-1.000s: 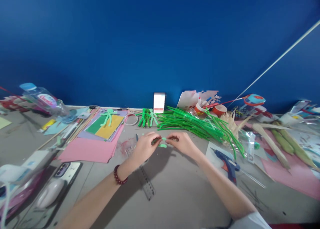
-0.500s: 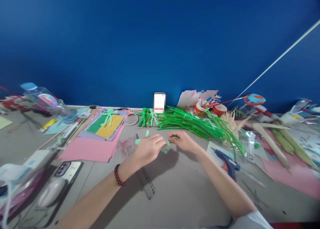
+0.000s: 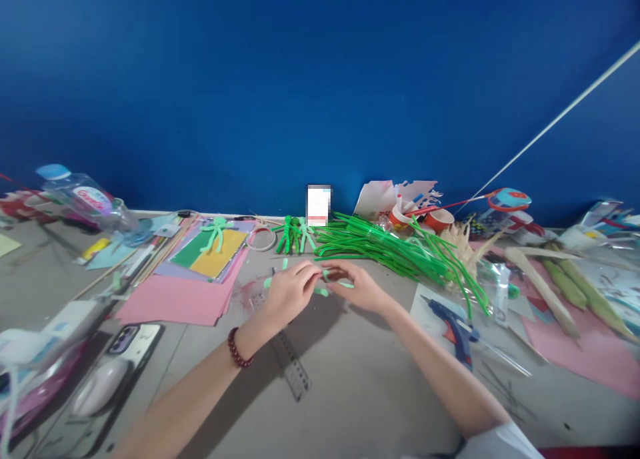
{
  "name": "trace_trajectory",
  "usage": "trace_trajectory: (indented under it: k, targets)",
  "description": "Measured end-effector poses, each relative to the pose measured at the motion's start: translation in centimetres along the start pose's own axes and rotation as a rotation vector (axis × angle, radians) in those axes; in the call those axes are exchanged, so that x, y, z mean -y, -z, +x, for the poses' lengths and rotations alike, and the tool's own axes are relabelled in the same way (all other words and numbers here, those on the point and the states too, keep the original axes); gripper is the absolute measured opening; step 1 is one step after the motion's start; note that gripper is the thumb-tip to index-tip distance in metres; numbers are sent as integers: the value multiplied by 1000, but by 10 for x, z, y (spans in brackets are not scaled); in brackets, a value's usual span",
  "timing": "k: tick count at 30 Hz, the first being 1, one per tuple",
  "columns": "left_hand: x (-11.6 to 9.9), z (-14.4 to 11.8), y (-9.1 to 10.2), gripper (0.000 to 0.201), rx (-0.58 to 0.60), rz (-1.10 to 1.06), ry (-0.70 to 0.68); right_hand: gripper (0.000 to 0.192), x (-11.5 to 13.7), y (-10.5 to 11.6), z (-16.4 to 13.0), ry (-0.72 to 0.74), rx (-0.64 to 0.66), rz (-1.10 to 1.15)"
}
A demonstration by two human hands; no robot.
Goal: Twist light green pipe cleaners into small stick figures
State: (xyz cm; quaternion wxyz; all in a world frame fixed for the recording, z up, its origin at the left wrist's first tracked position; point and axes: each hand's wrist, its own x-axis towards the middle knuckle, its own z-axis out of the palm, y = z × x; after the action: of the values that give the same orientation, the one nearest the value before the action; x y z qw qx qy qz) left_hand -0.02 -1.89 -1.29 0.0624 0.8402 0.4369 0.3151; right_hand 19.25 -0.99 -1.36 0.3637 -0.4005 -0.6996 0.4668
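Observation:
Above the middle of the table, my left hand [image 3: 294, 291] is closed on a pale green pipe cleaner figure [image 3: 285, 263]. Its fuzzy ends stick out around my fingers, and most of its middle is hidden behind them. My right hand [image 3: 363, 287] meets the left one, thumb and fingers pinching a pale green piece [image 3: 326, 274] of the same pipe cleaner. Under my left wrist lies a clear ruler [image 3: 293, 365]. Just beyond my hands stand small green pipe cleaner figures [image 3: 295, 235], beside a heap of long green pipe cleaners [image 3: 380, 245].
A blue glue gun [image 3: 456, 329] lies right of my right forearm. To the left are pink paper sheets [image 3: 175, 299], another pale green figure [image 3: 215, 234], a phone [image 3: 123, 342] with a white mouse [image 3: 101, 385] on it, and a plastic bottle [image 3: 83, 192]. A blue wall [image 3: 320, 92] rises behind.
My left hand has shifted slightly left with the pale green figure. The right hand's fingertips have come in closer to the left fingers, and the pale green ends have turned a little.

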Motion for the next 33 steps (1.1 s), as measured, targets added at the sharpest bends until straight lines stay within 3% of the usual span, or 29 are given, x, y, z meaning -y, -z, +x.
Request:
trace_trajectory:
  k: [6, 14, 25, 33]
  targets:
    - [-8, 4, 7, 22, 112, -191, 61, 25, -6, -10, 1, -109, -108, 103]
    - [-8, 8, 25, 33, 284, -357, 121, 25, -10, -6, 1, -96, -237, 15]
    - [-5, 12, 23, 27, 244, -382, 207, 27, -11, -4, 2, -105, -161, 113]
    - [-2, 12, 28, 40, 359, -425, 299, 19, -5, -1, 3, -123, -206, 6]
